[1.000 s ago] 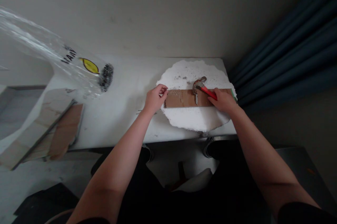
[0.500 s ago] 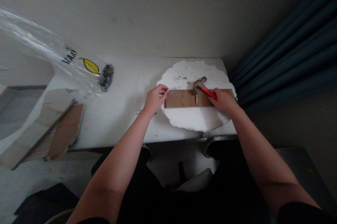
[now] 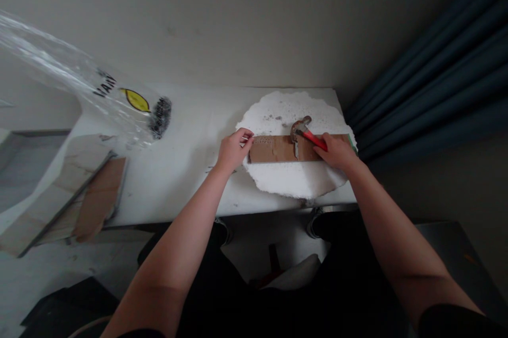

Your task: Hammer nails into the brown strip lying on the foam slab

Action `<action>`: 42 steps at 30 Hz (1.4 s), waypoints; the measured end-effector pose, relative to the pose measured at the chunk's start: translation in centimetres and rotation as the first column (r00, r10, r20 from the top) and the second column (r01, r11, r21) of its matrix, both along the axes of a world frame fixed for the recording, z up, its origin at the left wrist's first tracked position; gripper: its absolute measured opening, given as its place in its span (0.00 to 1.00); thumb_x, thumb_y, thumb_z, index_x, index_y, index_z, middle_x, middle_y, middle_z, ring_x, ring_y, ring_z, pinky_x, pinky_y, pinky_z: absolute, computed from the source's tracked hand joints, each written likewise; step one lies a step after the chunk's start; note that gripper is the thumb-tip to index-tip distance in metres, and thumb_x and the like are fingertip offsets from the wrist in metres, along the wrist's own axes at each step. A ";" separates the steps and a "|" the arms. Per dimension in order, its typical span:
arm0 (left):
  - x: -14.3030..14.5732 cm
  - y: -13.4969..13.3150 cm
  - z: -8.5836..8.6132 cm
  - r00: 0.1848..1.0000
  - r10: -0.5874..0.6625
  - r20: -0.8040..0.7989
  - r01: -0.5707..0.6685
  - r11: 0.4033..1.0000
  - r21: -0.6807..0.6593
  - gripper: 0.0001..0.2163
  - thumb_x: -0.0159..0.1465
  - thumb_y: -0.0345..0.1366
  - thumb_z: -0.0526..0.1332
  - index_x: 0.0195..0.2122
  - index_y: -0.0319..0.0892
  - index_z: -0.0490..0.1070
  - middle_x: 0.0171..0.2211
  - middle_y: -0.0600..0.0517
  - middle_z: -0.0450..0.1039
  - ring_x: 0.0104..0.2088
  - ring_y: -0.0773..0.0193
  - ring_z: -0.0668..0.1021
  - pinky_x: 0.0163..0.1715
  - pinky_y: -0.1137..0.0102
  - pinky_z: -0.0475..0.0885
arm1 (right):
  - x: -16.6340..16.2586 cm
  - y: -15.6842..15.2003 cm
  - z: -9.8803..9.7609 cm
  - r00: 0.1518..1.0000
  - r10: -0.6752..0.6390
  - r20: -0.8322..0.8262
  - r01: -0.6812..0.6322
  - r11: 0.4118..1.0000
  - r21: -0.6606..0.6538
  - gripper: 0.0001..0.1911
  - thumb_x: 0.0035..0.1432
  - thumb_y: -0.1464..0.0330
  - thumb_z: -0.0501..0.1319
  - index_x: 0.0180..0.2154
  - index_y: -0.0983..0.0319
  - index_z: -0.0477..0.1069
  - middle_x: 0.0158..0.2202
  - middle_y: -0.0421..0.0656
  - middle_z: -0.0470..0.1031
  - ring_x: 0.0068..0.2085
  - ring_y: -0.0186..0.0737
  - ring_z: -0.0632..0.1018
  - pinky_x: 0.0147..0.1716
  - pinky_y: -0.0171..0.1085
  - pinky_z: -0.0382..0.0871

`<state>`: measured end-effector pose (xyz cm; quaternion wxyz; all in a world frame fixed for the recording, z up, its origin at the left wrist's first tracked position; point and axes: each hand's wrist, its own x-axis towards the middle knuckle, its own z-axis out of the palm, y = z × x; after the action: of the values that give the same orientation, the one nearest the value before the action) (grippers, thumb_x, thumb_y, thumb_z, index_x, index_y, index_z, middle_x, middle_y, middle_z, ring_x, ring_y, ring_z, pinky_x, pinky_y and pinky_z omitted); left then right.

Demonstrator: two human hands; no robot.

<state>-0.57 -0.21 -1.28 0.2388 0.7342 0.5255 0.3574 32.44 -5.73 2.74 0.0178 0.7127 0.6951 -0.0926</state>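
A brown board (image 3: 280, 154), with rows of small dots near its left end, lies on a rough-edged white slab (image 3: 296, 182). My left hand (image 3: 234, 148) is at the board's left end, thumb and fingertips pinched on a small thin pale piece that looks like a nail. In my right hand (image 3: 337, 153) is the red handle of a claw hammer (image 3: 302, 127); its rusty head rests over the board's upper edge. A strip of torn surface shows on the board below the hammer head.
Both hands work over a white table (image 3: 190, 131). Broken boards (image 3: 97, 195) lean across its left end, below a clear plastic bag (image 3: 135, 100) with printing. Thin dark pieces (image 3: 220, 170) lie near my left wrist. A dark blue curtain (image 3: 444, 73) hangs at right.
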 end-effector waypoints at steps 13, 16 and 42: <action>0.0 0.0 -0.3 1.000 -0.003 0.018 0.003 1.000 0.009 0.05 0.64 0.33 0.62 0.42 0.44 0.74 0.37 0.51 0.81 0.36 0.64 0.83 0.37 0.70 0.77 | 0.2 0.1 -0.2 1.000 0.008 -0.010 -0.008 1.000 0.010 0.21 0.67 0.56 0.55 0.53 0.64 0.68 0.47 0.57 0.79 0.45 0.56 0.80 0.40 0.44 0.68; 0.0 0.1 -0.4 1.000 -0.007 0.019 0.007 1.000 0.002 0.05 0.64 0.33 0.62 0.42 0.44 0.74 0.37 0.51 0.81 0.36 0.64 0.83 0.36 0.71 0.77 | 0.2 0.1 -0.3 1.000 0.005 -0.013 -0.005 1.000 0.018 0.20 0.67 0.56 0.55 0.53 0.63 0.68 0.47 0.57 0.79 0.45 0.56 0.80 0.41 0.44 0.69; 0.3 -0.6 0.1 0.999 0.013 0.047 -0.011 0.999 -0.040 0.17 0.64 0.31 0.62 0.53 0.48 0.62 0.40 0.53 0.82 0.36 0.65 0.83 0.37 0.70 0.76 | -7.8 -1.4 7.7 0.912 0.172 -0.373 -0.063 0.956 0.287 0.20 0.70 0.58 0.48 0.45 0.61 0.74 0.32 0.46 0.78 0.31 0.42 0.75 0.30 0.36 0.60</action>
<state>-0.30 -0.81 -1.21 0.2636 0.7173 0.5313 0.3656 24.66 -7.12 10.44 -0.2137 0.6316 0.7324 -0.1378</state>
